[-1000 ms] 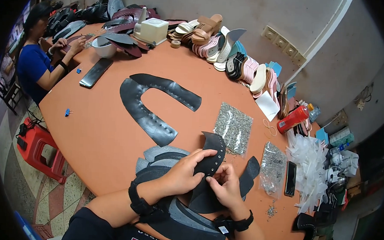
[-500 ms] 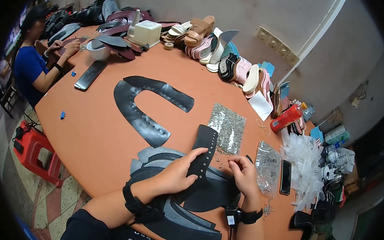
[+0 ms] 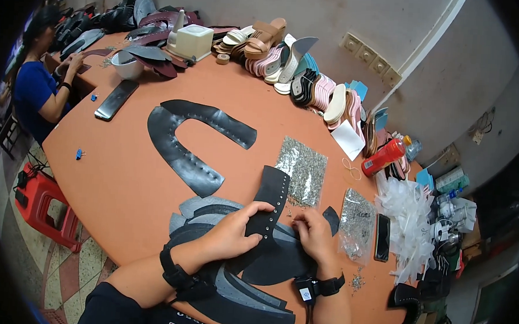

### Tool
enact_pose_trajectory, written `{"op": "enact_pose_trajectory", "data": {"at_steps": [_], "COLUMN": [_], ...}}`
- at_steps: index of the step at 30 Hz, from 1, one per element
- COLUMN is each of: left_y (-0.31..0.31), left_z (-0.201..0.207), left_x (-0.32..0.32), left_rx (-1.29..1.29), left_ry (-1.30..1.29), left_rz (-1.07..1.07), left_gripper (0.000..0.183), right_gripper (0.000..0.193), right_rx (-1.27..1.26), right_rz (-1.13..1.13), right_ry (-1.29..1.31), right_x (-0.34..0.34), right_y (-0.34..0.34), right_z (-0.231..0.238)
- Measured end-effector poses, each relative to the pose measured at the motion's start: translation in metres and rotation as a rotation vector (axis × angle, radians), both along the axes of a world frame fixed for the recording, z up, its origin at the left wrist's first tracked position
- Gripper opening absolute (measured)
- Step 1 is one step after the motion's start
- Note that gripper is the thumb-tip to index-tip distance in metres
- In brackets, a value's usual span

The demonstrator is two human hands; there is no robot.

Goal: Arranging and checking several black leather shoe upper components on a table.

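Note:
A black leather shoe upper piece point(image 3: 270, 189) with a row of small metal studs along its edge is gripped by my left hand point(image 3: 236, 231), thumb and fingers on its two sides. Beside it my right hand point(image 3: 315, 238) is closed in a pinch just right of the strip; whatever sits between the fingertips is too small to make out. Beneath both hands lies a stack of black and grey leather pieces point(image 3: 251, 311). Loose studs lie near the right fingertips, by an open clear bag of studs point(image 3: 301, 169).
A finished-looking studded black upper point(image 3: 178, 152) lies farther left. At right are a second stud bag point(image 3: 356, 226), a phone point(image 3: 382, 237), white plastic point(image 3: 406, 222) and a red bottle point(image 3: 384, 157). Sandal soles point(image 3: 316, 90) line the wall. Far left, a person in blue point(image 3: 37, 91) handles a maroon piece.
My right hand has moved left, nearer the studded strip. My left hand keeps its hold. The whole view has shifted slightly.

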State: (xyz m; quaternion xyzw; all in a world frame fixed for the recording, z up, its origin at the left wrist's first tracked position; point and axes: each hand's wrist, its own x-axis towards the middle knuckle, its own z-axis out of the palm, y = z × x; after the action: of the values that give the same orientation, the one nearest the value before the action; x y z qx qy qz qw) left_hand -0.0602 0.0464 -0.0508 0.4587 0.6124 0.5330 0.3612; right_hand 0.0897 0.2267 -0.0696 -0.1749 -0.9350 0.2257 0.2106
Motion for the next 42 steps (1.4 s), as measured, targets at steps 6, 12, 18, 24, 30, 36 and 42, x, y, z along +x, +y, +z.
{"op": "enact_pose_trajectory", "data": {"at_steps": [6,12,18,24,30,36,42], "left_y": [0.0,0.001,0.0,-0.001,-0.001,0.0,0.0], "left_z": [0.003,-0.003,0.001,-0.001,0.001,0.002,-0.001], "left_x": [0.0,0.0,0.001,0.001,0.002,0.009,0.011], "left_rx": [0.051,0.081,0.086,0.122,0.102,0.15,0.243], "left_ry": [-0.034,-0.087,-0.105,-0.091,-0.11,0.072,-0.16], "left_rz": [0.015,0.043,0.043,0.066,0.047,-0.023,0.024], "left_gripper": [0.05,0.05,0.05,0.05,0.049,0.056,0.094], "right_gripper": [0.007,0.007,0.007,0.007,0.012,0.029,0.023], "right_rx": [-0.807,-0.717,-0.566,-0.582,-0.587,-0.907,-0.889], "right_rz": [-0.039,0.196,0.21,0.171,0.152,0.086,0.045], "right_ry": [0.067,0.047,0.043,0.029,-0.007,0.097,0.086], "right_x": [0.01,0.007,0.003,0.004,0.005,0.004,0.008], "right_y": [-0.011,-0.035,-0.045,-0.046,-0.048,-0.051,-0.045], "right_z": [0.014,0.025,0.015,0.012,0.007,0.006,0.015]}}
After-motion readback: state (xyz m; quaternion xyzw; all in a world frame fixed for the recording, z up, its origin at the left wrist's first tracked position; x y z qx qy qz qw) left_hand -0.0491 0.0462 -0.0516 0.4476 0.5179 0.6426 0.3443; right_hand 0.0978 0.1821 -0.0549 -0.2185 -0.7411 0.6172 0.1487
